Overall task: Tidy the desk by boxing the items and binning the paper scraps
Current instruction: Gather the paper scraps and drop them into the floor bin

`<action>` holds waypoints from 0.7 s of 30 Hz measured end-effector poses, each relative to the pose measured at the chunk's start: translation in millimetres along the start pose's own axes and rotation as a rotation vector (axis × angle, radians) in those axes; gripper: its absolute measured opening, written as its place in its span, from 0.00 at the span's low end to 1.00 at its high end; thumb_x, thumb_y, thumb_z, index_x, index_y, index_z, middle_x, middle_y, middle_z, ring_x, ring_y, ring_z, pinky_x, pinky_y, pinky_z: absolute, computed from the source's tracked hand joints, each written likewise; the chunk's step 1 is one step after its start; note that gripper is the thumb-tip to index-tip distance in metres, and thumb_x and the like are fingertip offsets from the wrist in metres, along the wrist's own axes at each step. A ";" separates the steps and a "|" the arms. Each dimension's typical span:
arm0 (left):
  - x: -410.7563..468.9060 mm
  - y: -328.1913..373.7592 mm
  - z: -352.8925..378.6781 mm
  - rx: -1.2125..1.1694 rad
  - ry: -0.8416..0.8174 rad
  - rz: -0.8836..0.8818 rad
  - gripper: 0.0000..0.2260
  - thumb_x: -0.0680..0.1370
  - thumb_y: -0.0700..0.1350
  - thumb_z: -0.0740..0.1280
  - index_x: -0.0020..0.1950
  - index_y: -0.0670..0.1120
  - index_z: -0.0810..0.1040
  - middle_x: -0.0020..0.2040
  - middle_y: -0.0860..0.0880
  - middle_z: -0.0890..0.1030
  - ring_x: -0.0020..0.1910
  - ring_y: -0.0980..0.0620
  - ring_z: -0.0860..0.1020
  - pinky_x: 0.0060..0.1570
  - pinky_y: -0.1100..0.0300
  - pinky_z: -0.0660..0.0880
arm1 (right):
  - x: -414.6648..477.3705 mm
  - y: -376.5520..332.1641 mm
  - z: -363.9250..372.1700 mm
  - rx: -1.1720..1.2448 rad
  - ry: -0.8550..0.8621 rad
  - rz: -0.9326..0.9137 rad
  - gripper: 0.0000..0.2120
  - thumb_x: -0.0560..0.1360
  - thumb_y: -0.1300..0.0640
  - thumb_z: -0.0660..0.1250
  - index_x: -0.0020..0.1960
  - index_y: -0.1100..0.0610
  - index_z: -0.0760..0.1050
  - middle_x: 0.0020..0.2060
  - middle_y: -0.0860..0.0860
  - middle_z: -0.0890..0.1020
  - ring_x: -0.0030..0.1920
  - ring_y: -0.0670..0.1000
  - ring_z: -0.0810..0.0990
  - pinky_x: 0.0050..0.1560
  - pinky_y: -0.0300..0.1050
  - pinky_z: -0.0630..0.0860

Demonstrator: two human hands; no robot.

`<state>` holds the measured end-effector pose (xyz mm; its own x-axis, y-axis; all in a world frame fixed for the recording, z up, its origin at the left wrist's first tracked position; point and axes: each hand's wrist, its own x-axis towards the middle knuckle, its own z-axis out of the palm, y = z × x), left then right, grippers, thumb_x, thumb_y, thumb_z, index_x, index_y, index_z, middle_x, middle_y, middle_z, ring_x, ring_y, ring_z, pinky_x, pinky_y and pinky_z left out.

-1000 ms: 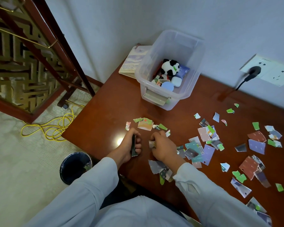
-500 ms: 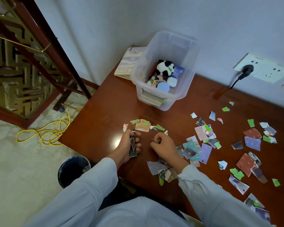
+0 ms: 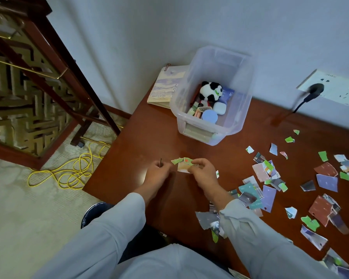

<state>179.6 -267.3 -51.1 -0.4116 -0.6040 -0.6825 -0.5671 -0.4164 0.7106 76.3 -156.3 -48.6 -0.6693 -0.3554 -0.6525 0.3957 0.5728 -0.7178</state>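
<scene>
Torn coloured paper scraps [image 3: 270,178] litter the right half of the brown desk [image 3: 145,137]. My left hand [image 3: 158,173] grips a thin stack of scraps held on edge, its top poking above the fingers. Just to its right, my right hand [image 3: 204,173] pinches a small cluster of beige and green scraps [image 3: 182,165] lying on the desk. A clear plastic box [image 3: 181,119] stands at the back, holding a panda plush [image 3: 211,91] and several small items. A dark bin [image 3: 94,211] sits on the floor by the desk's left edge, partly hidden by my left sleeve.
A notebook [image 3: 165,87] lies behind the box against the wall. A plug [image 3: 315,90] sits in a wall socket at the right. A yellow cable [image 3: 69,172] coils on the floor by a carved wooden screen [image 3: 28,87].
Both hands have moved forward over the desk to the small scrap cluster. My right hand now pinches those scraps; my left still holds its stack.
</scene>
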 end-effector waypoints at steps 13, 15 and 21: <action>30.2 -7.9 -21.2 0.942 -0.039 0.405 0.07 0.76 0.47 0.68 0.50 0.55 0.72 0.56 0.51 0.74 0.49 0.46 0.78 0.49 0.53 0.77 | 16.9 0.5 11.8 -0.821 0.118 -0.258 0.23 0.72 0.51 0.70 0.65 0.47 0.69 0.59 0.50 0.66 0.51 0.54 0.79 0.50 0.47 0.77; 33.1 -6.8 -22.1 0.969 -0.054 0.427 0.06 0.75 0.48 0.68 0.50 0.55 0.74 0.56 0.51 0.75 0.50 0.47 0.78 0.49 0.53 0.78 | 18.4 1.0 15.3 -0.848 0.141 -0.247 0.21 0.72 0.51 0.70 0.63 0.48 0.69 0.59 0.50 0.66 0.50 0.54 0.80 0.50 0.48 0.79; 37.8 -8.3 -28.7 0.991 -0.011 0.452 0.14 0.73 0.55 0.70 0.55 0.53 0.73 0.53 0.53 0.74 0.47 0.48 0.77 0.46 0.53 0.78 | 25.3 -2.8 21.5 -0.895 0.122 -0.204 0.16 0.73 0.53 0.72 0.57 0.51 0.71 0.58 0.50 0.68 0.48 0.54 0.79 0.45 0.46 0.77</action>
<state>189.2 -306.3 -77.9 -0.7301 -0.5557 -0.3977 -0.6831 0.5782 0.4461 71.7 -182.7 -68.3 -0.7541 -0.4613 -0.4674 -0.3365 0.8826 -0.3283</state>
